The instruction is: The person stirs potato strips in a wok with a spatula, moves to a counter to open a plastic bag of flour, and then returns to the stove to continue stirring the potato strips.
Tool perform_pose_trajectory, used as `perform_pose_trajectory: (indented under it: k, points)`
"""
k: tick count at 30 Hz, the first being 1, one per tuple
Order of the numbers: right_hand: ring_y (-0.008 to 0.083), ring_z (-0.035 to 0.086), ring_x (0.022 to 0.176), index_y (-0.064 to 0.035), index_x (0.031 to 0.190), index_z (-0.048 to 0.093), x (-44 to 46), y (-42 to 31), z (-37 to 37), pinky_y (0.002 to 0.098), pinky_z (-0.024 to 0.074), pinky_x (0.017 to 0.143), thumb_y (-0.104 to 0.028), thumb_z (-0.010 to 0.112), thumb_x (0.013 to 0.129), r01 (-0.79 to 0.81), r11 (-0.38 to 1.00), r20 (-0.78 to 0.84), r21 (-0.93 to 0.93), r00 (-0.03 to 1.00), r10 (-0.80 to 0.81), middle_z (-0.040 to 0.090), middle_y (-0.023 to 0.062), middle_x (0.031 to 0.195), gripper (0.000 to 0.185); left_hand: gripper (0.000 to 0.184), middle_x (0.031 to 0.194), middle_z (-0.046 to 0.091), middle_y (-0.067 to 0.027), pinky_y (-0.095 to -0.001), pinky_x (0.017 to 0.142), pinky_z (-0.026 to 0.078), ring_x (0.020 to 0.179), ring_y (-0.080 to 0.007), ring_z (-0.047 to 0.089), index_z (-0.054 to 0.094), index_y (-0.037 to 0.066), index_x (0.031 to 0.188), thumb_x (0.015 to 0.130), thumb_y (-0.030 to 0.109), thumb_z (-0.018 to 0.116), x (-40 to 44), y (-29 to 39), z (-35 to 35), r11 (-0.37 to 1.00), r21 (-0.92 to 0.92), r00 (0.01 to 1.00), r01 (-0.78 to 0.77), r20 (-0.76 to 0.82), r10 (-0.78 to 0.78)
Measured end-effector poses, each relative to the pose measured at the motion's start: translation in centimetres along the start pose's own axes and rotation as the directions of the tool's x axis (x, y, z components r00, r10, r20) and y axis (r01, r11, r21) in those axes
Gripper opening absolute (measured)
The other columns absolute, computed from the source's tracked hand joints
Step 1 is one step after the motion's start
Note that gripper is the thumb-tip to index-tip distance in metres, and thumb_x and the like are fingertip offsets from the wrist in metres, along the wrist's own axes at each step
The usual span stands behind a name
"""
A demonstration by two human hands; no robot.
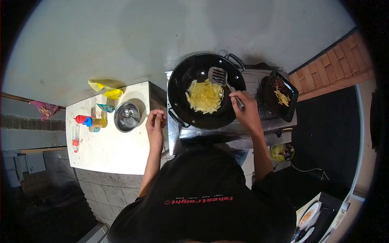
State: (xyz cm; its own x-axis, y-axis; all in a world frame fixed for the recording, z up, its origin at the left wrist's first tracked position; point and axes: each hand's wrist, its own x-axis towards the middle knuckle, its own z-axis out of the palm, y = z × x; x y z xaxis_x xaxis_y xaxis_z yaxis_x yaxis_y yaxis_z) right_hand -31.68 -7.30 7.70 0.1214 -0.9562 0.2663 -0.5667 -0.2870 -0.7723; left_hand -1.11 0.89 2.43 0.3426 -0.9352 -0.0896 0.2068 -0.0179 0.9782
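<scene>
A black wok [182, 75] with two loop handles sits on the steel stove [253, 83]. Pale yellow cut strips [204, 97] lie in oil at its middle. My right hand [245, 109] is closed round the handle of a slotted metal spatula [217, 76], whose head is over the wok just above the strips. My left hand [156, 120] is held left of the wok near its lower-left handle, fingers curled together; whether anything small is between them cannot be made out.
A black tray [288, 109] with food strips stands right of the wok. On the white table [117, 150] at left are a steel bowl [121, 123], a red-capped bottle [75, 137], a blue-capped bottle [97, 122] and a yellow packet [112, 93]. The wall [162, 36] rises behind.
</scene>
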Motion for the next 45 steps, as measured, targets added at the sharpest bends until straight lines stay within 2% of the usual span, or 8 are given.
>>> perform_pose_trajectory:
  k: [4, 10, 13, 17, 22, 25, 34, 45]
  points:
    - [0.0373, 0.062, 0.077, -0.0103, 0.111, 0.067, 0.3, -0.5, -0.5, 0.0434, 0.0498, 0.07, -0.011, 0.065, 0.096, 0.061, 0.98, 0.061, -0.192, 0.997, -0.05, 0.057, 0.0151, 0.089, 0.015, 0.014, 0.084, 0.053, 0.0032, -0.0208, 0.062, 0.033, 0.071, -0.005, 0.043, 0.062, 0.007, 0.105, 0.107, 0.018, 0.054, 0.0, -0.1, 0.1, 1.0, 0.011, 1.0, -0.002, -0.011, 0.002]
    - [0.0371, 0.063, 0.078, -0.0122, 0.112, 0.067, 0.5, -0.6, -0.5, 0.0466, 0.0505, 0.07, -0.013, 0.065, 0.096, 0.106, 0.954, 0.057, -0.28, 0.994, -0.094, 0.057, 0.0143, 0.09, 0.016, 0.014, 0.083, 0.053, 0.003, -0.021, 0.062, 0.033, 0.07, -0.0053, 0.043, 0.061, 0.007, 0.104, 0.108, 0.018, 0.053, -0.2, -0.2, -0.2, 1.0, 0.008, 1.0, 0.001, -0.019, -0.001]
    - [0.0365, 0.062, 0.078, -0.0125, 0.112, 0.069, 0.5, -0.5, -0.3, 0.0421, 0.0497, 0.07, -0.012, 0.065, 0.097, 0.033, 0.963, 0.063, -0.266, 0.998, -0.016, 0.059, 0.0141, 0.091, 0.016, 0.014, 0.084, 0.053, 0.003, -0.0212, 0.063, 0.034, 0.07, -0.0053, 0.043, 0.061, 0.006, 0.104, 0.107, 0.018, 0.053, -0.2, 0.0, -0.3, 1.0, 0.003, 1.0, 0.008, -0.023, -0.008]
    - [0.0367, 0.063, 0.078, -0.0117, 0.111, 0.067, 0.2, -0.4, 0.9, 0.0455, 0.0506, 0.069, -0.011, 0.065, 0.096, 0.026, 0.97, 0.054, -0.24, 0.998, -0.013, 0.057, 0.0147, 0.09, 0.016, 0.014, 0.084, 0.053, 0.0032, -0.0213, 0.064, 0.034, 0.071, -0.0053, 0.043, 0.062, 0.006, 0.104, 0.107, 0.018, 0.054, -0.1, 0.1, -0.2, 1.0, -0.002, 1.0, 0.001, -0.022, -0.001]
    - [0.0348, 0.061, 0.08, -0.0077, 0.109, 0.069, 0.1, -0.3, 1.8, 0.0416, 0.0491, 0.072, -0.008, 0.064, 0.096, 0.063, 0.998, 0.146, -0.01, 0.987, -0.061, 0.056, 0.0161, 0.09, 0.014, 0.014, 0.084, 0.053, 0.0032, -0.0212, 0.063, 0.034, 0.071, -0.0052, 0.043, 0.062, 0.007, 0.104, 0.107, 0.018, 0.054, -0.3, 0.2, -0.1, 1.0, 0.013, 1.0, 0.01, -0.006, -0.01]
    - [0.0338, 0.06, 0.082, -0.0055, 0.108, 0.069, 0.4, -1.6, 1.0, 0.0408, 0.0482, 0.074, -0.008, 0.065, 0.096, 0.029, 0.999, 0.158, 0.024, 0.987, -0.033, 0.056, 0.0161, 0.09, 0.013, 0.014, 0.084, 0.053, 0.0033, -0.021, 0.063, 0.034, 0.071, -0.0051, 0.043, 0.062, 0.007, 0.104, 0.107, 0.018, 0.054, -0.2, 0.0, -0.3, 1.0, 0.01, 1.0, 0.011, 0.001, -0.011]
    - [0.0326, 0.061, 0.064, -0.0066, 0.11, 0.068, 0.5, -2.1, -1.5, 0.0419, 0.0488, 0.061, -0.009, 0.067, 0.095, 0.098, 0.975, -0.037, -0.199, 0.993, -0.108, 0.058, 0.0153, 0.087, 0.015, 0.013, 0.083, 0.052, 0.0039, -0.0204, 0.063, 0.033, 0.071, -0.0044, 0.043, 0.062, 0.007, 0.105, 0.107, 0.016, 0.053, -0.3, -0.2, -0.2, 1.0, -0.011, 1.0, 0.011, 0.002, -0.011]
    - [0.0384, 0.065, 0.076, -0.0094, 0.103, 0.066, -1.9, -0.8, 1.5, 0.0468, 0.0512, 0.065, -0.012, 0.068, 0.093, -0.028, 0.957, -0.033, -0.289, 0.999, 0.019, 0.061, 0.0151, 0.09, 0.01, 0.013, 0.082, 0.053, 0.0037, -0.0208, 0.064, 0.034, 0.071, -0.0049, 0.043, 0.061, 0.006, 0.105, 0.107, 0.017, 0.054, -0.2, -0.4, -0.3, 1.0, 0.011, 1.0, 0.002, 0.013, -0.002]
